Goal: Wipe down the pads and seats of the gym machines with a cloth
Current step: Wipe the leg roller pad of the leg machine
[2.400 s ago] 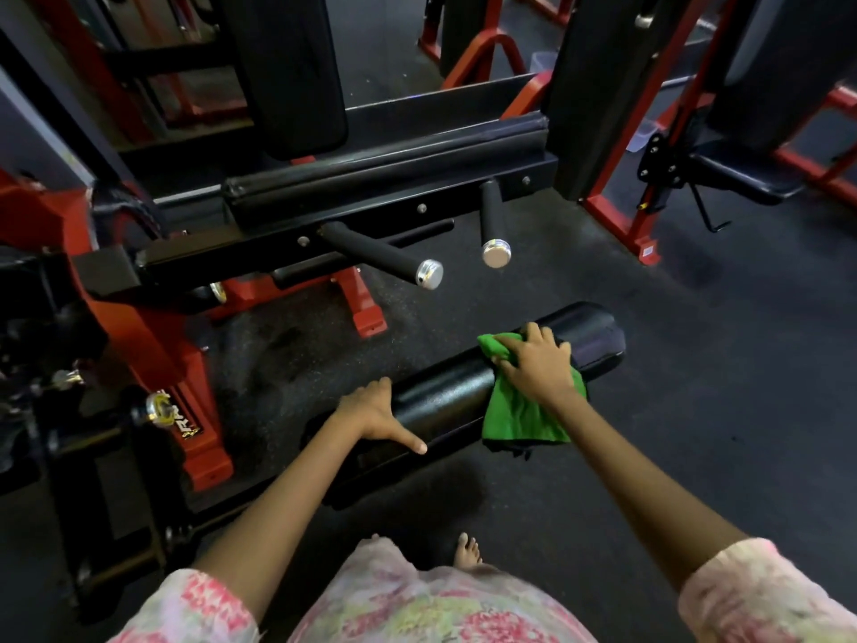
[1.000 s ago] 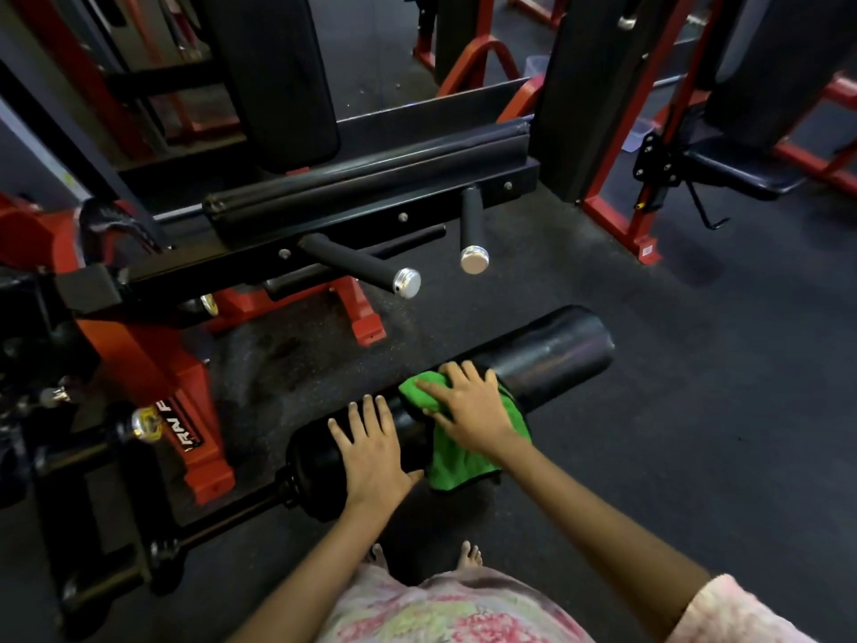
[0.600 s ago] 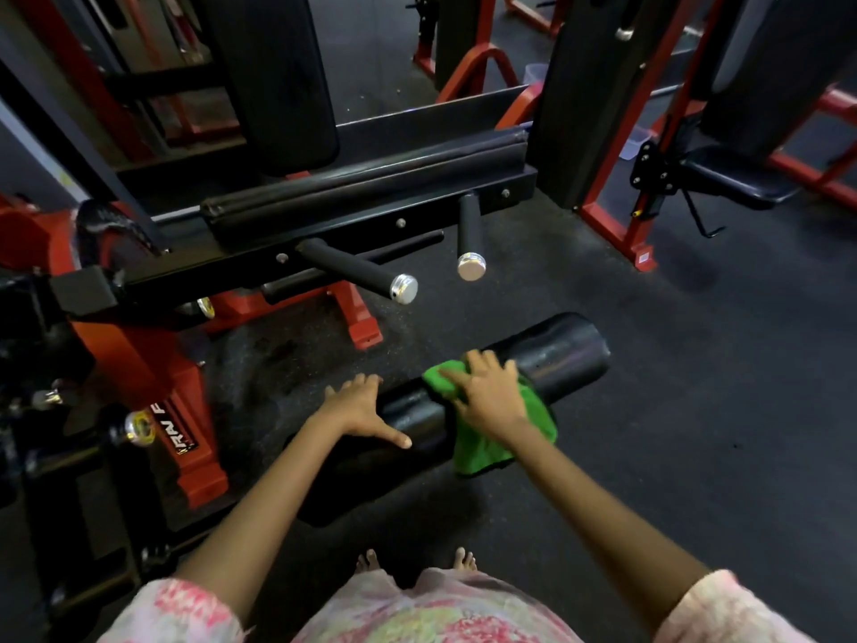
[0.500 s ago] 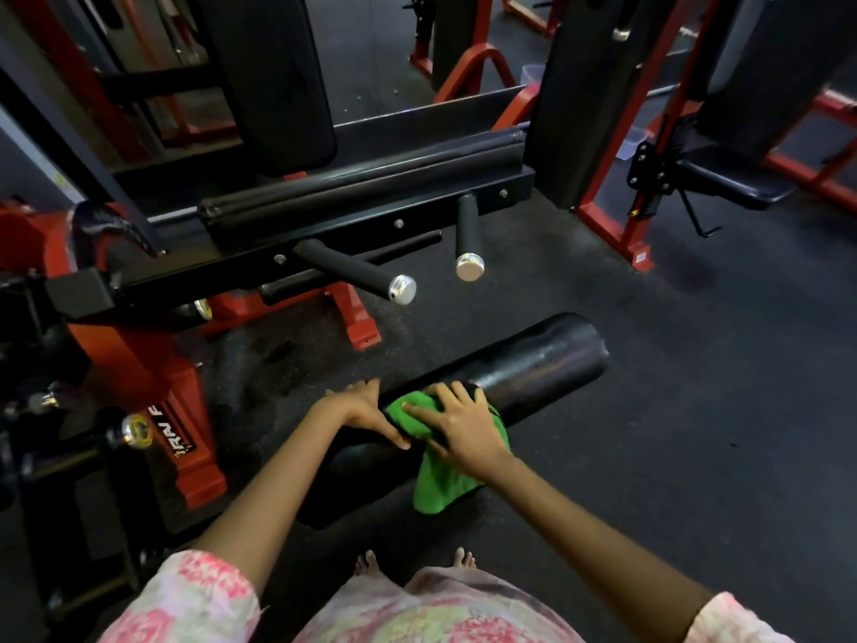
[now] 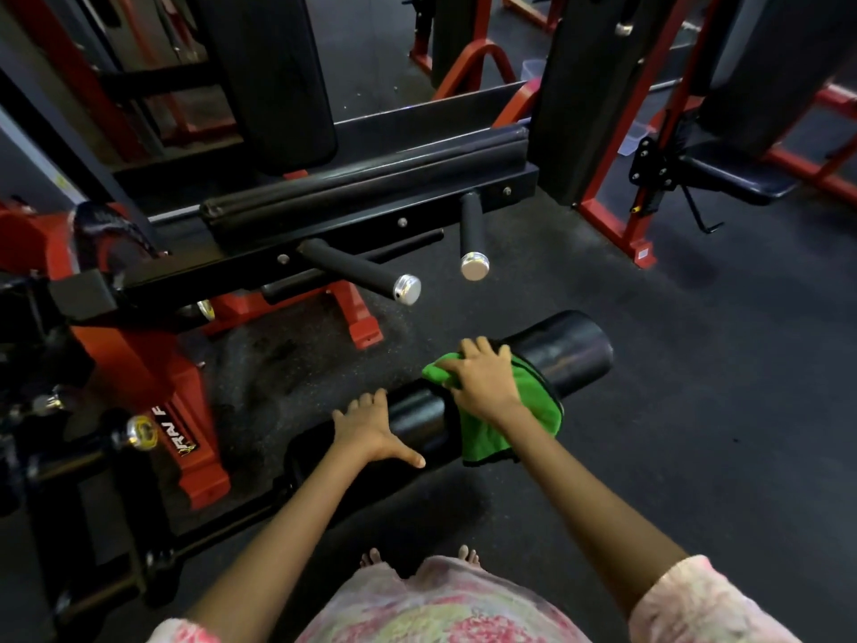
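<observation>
**Black rubber floor, red frames, one green cloth on the roller**

Black rubber floor [image 5: 695, 410] takes up most of the view, with dark speckled wear under the machine. The biggest thing on it is the red and black machine frame [image 5: 153, 410] on the left, carrying a long black pad [image 5: 361, 187] across the middle and two black handles with shiny caps: one angled handle [image 5: 357, 271] and one pointing downward, the right handle [image 5: 472, 234]. Behind that there's a tall upright back pad [image 5: 273, 76], and off to the right a dark seat [image 5: 737, 174] on another red frame.

Closer in, the black roller pad [image 5: 566, 355] lies low and at an angle just above the floor. The green cloth [image 5: 528, 410] is draped over its middle, hanging down the near side.

Right hand [image 5: 487, 378] is pressing down on the cloth, fingers curled over its top edge and bunching it against the roller. Left hand [image 5: 371, 424] sits flat on the bare roller just beside the cloth, fingers spread, thumb sticking out, holding nothing.

Bare toes [image 5: 371, 556] peek out at the bottom.
</observation>
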The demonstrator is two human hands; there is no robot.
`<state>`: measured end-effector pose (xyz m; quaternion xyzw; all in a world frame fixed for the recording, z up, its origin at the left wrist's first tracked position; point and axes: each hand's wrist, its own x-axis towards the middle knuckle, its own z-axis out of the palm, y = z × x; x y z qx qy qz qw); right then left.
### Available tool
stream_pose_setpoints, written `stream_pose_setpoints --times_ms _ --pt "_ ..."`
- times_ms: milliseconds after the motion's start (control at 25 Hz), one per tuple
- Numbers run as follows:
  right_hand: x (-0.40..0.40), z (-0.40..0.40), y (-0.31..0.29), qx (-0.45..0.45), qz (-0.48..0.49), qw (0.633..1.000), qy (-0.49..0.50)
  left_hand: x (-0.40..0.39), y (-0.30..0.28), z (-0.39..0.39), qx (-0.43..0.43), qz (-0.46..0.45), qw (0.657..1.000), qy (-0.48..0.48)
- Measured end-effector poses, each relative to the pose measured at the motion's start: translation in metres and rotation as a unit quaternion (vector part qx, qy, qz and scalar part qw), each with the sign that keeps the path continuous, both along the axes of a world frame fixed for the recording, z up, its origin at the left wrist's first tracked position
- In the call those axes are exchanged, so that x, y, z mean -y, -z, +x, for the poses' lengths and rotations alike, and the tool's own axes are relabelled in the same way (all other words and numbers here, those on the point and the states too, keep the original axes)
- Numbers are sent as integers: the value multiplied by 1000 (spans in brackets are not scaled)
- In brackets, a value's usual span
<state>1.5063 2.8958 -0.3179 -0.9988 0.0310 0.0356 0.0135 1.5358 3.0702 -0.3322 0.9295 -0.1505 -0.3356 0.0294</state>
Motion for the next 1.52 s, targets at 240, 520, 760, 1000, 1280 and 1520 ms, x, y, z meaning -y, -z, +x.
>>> stream_pose_setpoints --times_ms 240,520,760,1000,1280,1520 --pt "48 -22 10 -7 61 998 2 7 15 -65 217 51 975 26" --pt "16 14 5 -37 18 997 62 5 13 -65 217 61 972 69" --pt "-11 -23 8 2 69 990 -126 -16 2 -5 144 -69 985 67" --pt "41 1 13 15 11 999 43 -6 -3 0 119 -29 984 129" --pt "21 -35 32 33 8 998 -47 22 -11 11 58 -4 987 150" --pt "29 9 13 -75 -10 993 88 30 1 -1 27 -45 993 101"
